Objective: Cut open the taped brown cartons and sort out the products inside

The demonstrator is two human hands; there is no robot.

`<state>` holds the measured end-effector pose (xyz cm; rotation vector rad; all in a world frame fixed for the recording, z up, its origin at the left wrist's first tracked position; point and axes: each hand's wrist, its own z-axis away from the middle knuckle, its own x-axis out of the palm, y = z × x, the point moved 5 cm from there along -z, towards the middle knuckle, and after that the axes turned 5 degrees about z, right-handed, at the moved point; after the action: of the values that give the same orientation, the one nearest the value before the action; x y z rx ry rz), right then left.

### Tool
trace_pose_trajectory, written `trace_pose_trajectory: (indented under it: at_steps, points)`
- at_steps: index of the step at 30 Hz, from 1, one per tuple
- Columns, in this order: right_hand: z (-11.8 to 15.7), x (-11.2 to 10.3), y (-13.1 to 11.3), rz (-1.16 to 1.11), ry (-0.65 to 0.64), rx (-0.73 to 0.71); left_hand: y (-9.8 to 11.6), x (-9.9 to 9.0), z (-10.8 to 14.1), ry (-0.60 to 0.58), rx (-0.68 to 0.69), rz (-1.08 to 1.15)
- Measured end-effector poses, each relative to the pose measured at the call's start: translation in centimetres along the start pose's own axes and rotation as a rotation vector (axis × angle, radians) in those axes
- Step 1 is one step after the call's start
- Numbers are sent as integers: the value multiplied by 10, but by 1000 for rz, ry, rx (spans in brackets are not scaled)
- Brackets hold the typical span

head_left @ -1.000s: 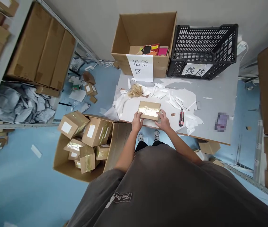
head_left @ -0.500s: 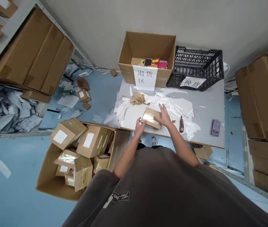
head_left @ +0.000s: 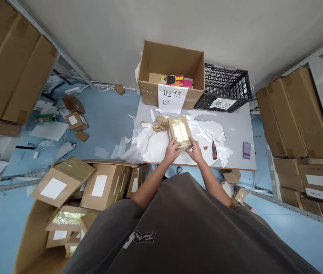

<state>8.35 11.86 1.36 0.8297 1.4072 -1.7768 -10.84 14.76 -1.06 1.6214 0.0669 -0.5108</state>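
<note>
A taped cardboard parcel [head_left: 179,128] with a pale label on its upper face is held between both hands over the table. My left hand [head_left: 172,151] grips its near left corner, fingers bent round the edge. At the near right corner, my right hand [head_left: 195,151] has its fingers closed on the parcel. Crumpled brown paper [head_left: 160,124] lies just left of the parcel. To the right, a red and black cutter [head_left: 214,150] rests among torn white scraps [head_left: 207,129].
Behind stand a large open carton [head_left: 150,92] with colourful packets and a black crate [head_left: 226,82]. A phone [head_left: 246,150] lies at the table's right. A big carton of parcels [head_left: 32,228] stands lower left. Shelves with boxes flank both sides.
The parcel has been turned so its labelled face shows, and stands more upright. Both hands have shifted to its near corners. The camera view has also moved.
</note>
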Motion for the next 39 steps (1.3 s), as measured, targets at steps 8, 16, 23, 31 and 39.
trace_pose_trajectory:
  at_steps: [8,16,23,31,39]
  points:
    - [30,64,35,11,-120,138,-50,17,35,-205,-61,-66]
    - [10,75,48,-94,-137,14,-47,30,37,-47,-265,-54]
    - [9,33,35,-91,-85,-52,-8,20,25,105,-281,35]
    - [-31,-10,28,-41,-43,-43,11,9,-14,144,-257,26]
    - [-34,9,32,-66,-127,-45,-9,14,-9,84,-268,45]
